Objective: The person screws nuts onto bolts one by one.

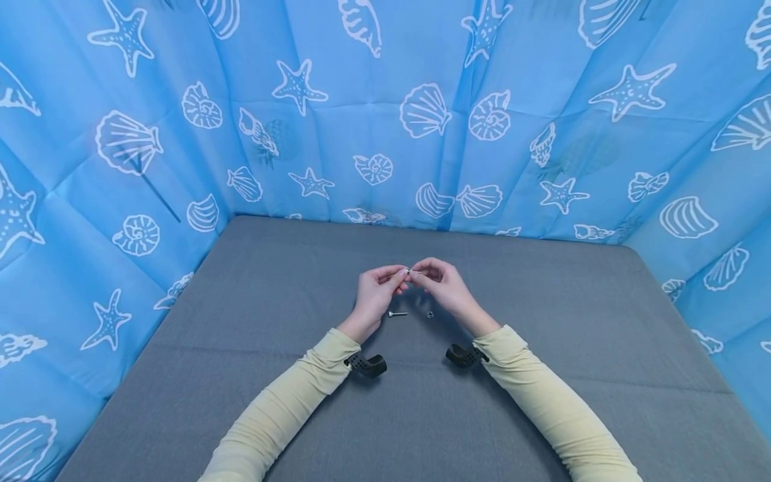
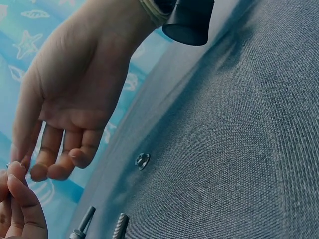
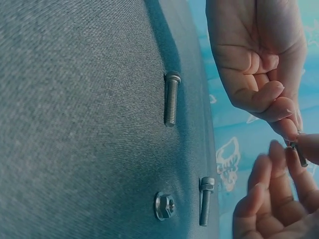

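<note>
In the head view my left hand [image 1: 375, 298] and right hand [image 1: 444, 284] meet above the table around a small metal bolt [image 1: 412, 271]. Left thumb and fingertips pinch one end of it. From the other side, the right thumb and fingers pinch its threaded part; the right wrist view shows the dark thread of this bolt [image 3: 302, 157] beside the right thumb. Below the hands a loose bolt [image 1: 397, 314] lies on its side, with a flange nut [image 1: 430, 314] to its right. Farther back lies a second bolt [image 3: 206, 201], hidden in the head view.
A grey cloth-covered table [image 1: 253, 381] spreads under both arms. Blue curtains [image 1: 367, 120] printed with shells and starfish stand along its back and sides. A black wrist mount [image 1: 367, 365] hangs inward from the left sleeve, another black mount [image 1: 462, 355] from the right one.
</note>
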`<state>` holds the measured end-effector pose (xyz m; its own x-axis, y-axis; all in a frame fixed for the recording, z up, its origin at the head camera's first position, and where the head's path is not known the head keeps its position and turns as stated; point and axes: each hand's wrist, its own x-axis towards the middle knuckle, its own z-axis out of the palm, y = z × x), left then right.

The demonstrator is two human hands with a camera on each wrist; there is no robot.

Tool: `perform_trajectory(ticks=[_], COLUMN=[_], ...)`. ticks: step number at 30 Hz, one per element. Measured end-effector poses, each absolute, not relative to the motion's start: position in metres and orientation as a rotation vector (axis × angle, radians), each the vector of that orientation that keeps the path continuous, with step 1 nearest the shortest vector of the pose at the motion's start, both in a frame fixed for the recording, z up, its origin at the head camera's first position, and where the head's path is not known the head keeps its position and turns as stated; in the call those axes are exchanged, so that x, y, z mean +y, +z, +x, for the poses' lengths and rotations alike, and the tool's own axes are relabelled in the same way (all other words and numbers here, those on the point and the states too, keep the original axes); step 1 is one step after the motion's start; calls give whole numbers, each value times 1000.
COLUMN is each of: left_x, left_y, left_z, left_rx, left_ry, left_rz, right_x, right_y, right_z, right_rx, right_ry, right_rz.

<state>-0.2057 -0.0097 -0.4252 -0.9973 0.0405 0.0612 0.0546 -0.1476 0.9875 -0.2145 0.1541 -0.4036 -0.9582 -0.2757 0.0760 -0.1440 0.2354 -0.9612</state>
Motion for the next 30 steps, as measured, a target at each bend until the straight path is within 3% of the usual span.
perform_trajectory(ticks=[30], left_x=[-11], left_y=[-427], left_z=[-205], left_rx=[-2036], left_ry=[-2387], left_rz=[-124], right_x=[152], right_y=[-412], right_z=[-215], right_rx=[2394], right_ry=[-1888], right_rz=[-396])
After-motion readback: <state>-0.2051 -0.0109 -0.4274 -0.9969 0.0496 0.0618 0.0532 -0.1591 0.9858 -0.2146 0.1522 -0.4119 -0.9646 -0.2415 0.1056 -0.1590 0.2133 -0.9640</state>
